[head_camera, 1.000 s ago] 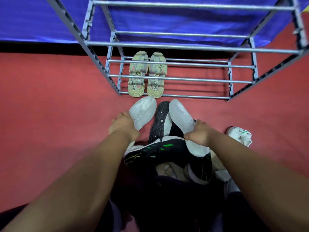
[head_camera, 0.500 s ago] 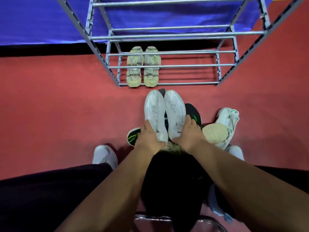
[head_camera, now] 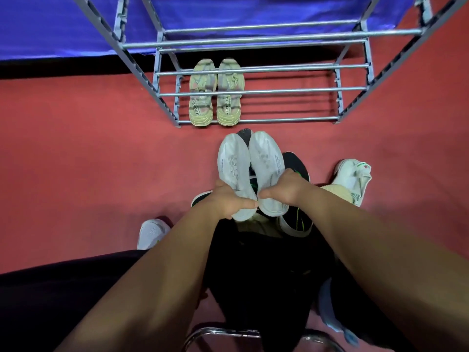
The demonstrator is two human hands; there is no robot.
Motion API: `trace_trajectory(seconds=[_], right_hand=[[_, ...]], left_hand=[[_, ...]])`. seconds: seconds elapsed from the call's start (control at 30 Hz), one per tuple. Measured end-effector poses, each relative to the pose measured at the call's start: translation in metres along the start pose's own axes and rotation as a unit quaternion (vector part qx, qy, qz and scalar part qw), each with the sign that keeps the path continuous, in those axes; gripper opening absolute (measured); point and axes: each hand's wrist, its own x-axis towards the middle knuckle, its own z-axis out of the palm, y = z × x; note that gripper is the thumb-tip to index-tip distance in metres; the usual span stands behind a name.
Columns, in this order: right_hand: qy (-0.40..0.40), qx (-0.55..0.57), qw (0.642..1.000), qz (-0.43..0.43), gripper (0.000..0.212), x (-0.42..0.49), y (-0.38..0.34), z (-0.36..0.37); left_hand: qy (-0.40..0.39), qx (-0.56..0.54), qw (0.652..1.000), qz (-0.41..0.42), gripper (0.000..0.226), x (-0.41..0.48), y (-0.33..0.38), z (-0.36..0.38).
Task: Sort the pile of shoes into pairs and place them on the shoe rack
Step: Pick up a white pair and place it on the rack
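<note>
Red floor [head_camera: 76, 161], hands [head_camera: 229, 199] [head_camera: 286, 188] each clamped on white shoes [head_camera: 234, 171] [head_camera: 266, 163], probably matched; next onto rack [head_camera: 261, 92].

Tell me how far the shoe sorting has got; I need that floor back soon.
Done: one beige pair sits on the rack. In hand: a white pair, one shoe in the left hand, one in the right hand. Left: black shoes and white shoes on the floor.
</note>
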Motion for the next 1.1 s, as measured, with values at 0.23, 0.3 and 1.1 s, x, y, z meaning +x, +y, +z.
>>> trace_trajectory(seconds=[0.23, 0.3, 1.1], right_hand=[[-0.006, 0.222, 0.975, 0.001, 0.048, -0.006, 0.011, -0.033], [0.027, 0.260, 0.965, -0.007, 0.066, -0.004, 0.018, -0.040], [0.097, 0.177, 0.979, -0.036, 0.067, 0.083, 0.033, -0.081]], left_hand=[[-0.006, -0.030, 0.998, 0.049, 0.078, 0.004, 0.029, -0.013], [0.004, -0.003, 0.997, 0.080, 0.095, 0.006, 0.040, -0.015], [-0.024, 0.087, 0.993, 0.082, 0.078, 0.079, 0.102, -0.019]])
